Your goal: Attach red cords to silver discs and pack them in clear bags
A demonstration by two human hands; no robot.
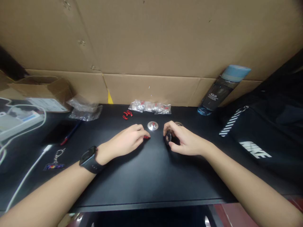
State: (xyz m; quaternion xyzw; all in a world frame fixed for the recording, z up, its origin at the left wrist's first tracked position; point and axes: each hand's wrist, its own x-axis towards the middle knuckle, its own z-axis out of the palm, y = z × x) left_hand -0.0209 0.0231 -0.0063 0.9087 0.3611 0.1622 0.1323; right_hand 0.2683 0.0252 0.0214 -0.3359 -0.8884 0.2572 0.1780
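My left hand (129,140), with a black watch on its wrist, is closed with its fingertips on a small red loop (146,137) low over the black table. My right hand (181,138) grips a dark round disc (168,137) between thumb and fingers, tilted on its edge. Between and just beyond the hands a silver disc (152,125) with a red piece at its centre lies flat. Another metal disc (179,124) is partly hidden behind my right hand. Several red loops (127,113) lie farther back, left of the silver disc.
Clear plastic packets (150,107) lie along the cardboard wall (151,88). A water bottle (216,91) and a black bag (260,138) stand at the right. On the left are a cardboard box (44,91), a plastic bag (85,108), a pen (71,132), a keychain (55,162) and white cables.
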